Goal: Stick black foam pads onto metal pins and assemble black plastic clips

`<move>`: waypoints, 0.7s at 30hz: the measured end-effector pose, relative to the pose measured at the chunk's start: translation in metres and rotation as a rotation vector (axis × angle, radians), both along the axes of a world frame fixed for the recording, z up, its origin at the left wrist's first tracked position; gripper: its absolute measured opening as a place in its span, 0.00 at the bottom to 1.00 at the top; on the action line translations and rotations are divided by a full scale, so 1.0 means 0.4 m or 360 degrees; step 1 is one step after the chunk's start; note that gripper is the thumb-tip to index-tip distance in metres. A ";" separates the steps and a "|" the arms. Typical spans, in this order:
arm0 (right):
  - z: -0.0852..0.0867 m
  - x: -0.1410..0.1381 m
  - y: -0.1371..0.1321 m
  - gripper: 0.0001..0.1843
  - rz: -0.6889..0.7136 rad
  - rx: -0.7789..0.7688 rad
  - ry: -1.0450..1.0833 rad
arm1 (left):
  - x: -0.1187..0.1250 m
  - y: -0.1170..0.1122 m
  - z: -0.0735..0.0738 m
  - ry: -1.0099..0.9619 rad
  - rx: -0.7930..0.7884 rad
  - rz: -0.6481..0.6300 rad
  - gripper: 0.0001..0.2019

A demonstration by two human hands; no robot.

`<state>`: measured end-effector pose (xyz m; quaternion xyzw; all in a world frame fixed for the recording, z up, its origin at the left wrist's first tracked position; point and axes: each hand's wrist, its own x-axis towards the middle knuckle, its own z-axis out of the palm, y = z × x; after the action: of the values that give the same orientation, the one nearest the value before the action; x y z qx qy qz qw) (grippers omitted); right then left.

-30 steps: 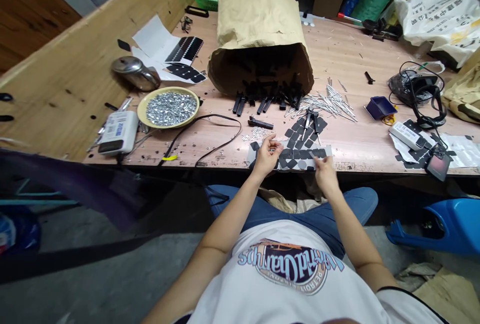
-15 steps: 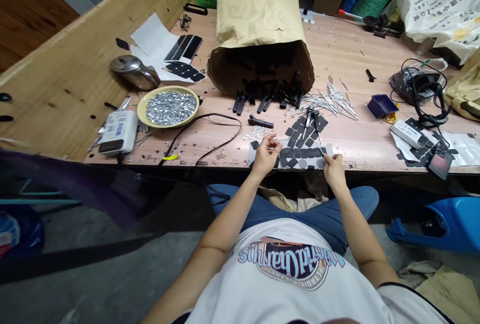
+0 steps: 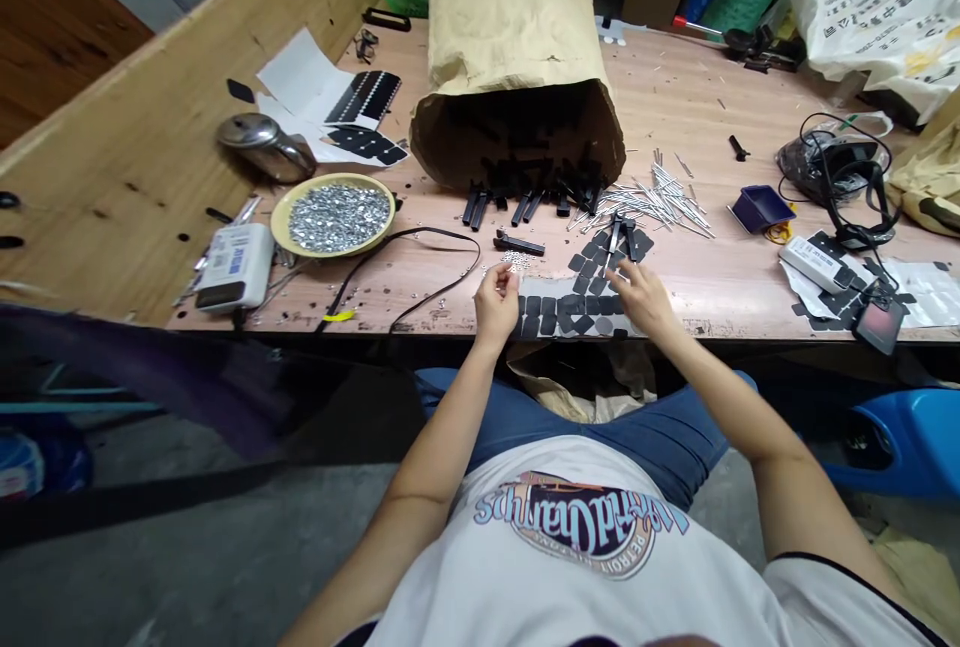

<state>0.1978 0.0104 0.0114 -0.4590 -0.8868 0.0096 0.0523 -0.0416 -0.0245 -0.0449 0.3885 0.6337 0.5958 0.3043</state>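
Observation:
A white backing sheet [image 3: 570, 312] covered with dark grey pads lies at the table's near edge. My left hand [image 3: 495, 302] rests at its left end, fingers curled and pinched near a small scatter of silver bits [image 3: 516, 260]. My right hand [image 3: 637, 295] sits over the sheet's right part, fingers stretched toward loose dark pads [image 3: 600, 257] and a pair of small black tools [image 3: 622, 232]. A black plastic bar [image 3: 519, 245] lies just beyond my left hand. What my left fingers pinch is too small to make out.
A brown paper sack [image 3: 517, 67] lies open with black plastic parts [image 3: 525, 197] spilling out. Metal pins [image 3: 652, 202] are heaped to its right. A yellow dish of silver pieces [image 3: 332, 215], a white device [image 3: 229, 267], a black cable [image 3: 420, 272] and a blue tray [image 3: 761, 210] surround the work spot.
My left hand has slid left off the sheet toward the silver bits. My right hand has let go of the sheet's right end and reached forward over the loose pads.

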 end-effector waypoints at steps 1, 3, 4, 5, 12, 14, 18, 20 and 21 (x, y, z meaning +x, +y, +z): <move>0.004 0.007 0.056 0.24 0.0030 0.0033 -0.0064 | -0.016 0.002 -0.002 0.0088 -0.0023 0.0077 0.08; 0.002 0.016 0.153 0.22 0.0211 -0.0006 -0.0181 | -0.044 0.008 -0.006 0.0255 -0.0082 0.0206 0.06; -0.002 0.018 0.190 0.21 0.0312 -0.0048 -0.0222 | -0.053 0.013 -0.008 0.0332 -0.0110 0.0234 0.06; -0.008 0.019 0.219 0.19 0.0413 -0.0099 -0.0252 | -0.058 0.020 -0.011 0.0404 -0.0133 0.0229 0.05; -0.033 0.009 0.275 0.14 0.0750 -0.0126 -0.0092 | 0.005 0.117 -0.016 0.0775 -0.0235 -0.0173 0.04; -0.026 0.003 0.262 0.14 0.0777 0.0044 -0.0089 | 0.024 0.138 -0.012 0.0867 -0.0340 -0.0197 0.06; -0.006 -0.022 0.188 0.19 0.0700 0.0291 -0.0056 | 0.034 0.148 -0.003 0.0865 -0.0426 -0.0192 0.08; 0.003 -0.045 0.130 0.20 0.0526 0.0262 -0.0022 | 0.036 0.141 0.000 0.0653 -0.0346 -0.0154 0.08; 0.007 -0.061 0.100 0.20 0.0413 0.0213 -0.0004 | 0.040 0.135 0.000 0.0478 -0.0289 -0.0143 0.07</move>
<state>0.1735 0.0502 0.0143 -0.3360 -0.9375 -0.0434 0.0799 -0.0257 0.0294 -0.0448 0.4720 0.7052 0.4572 0.2663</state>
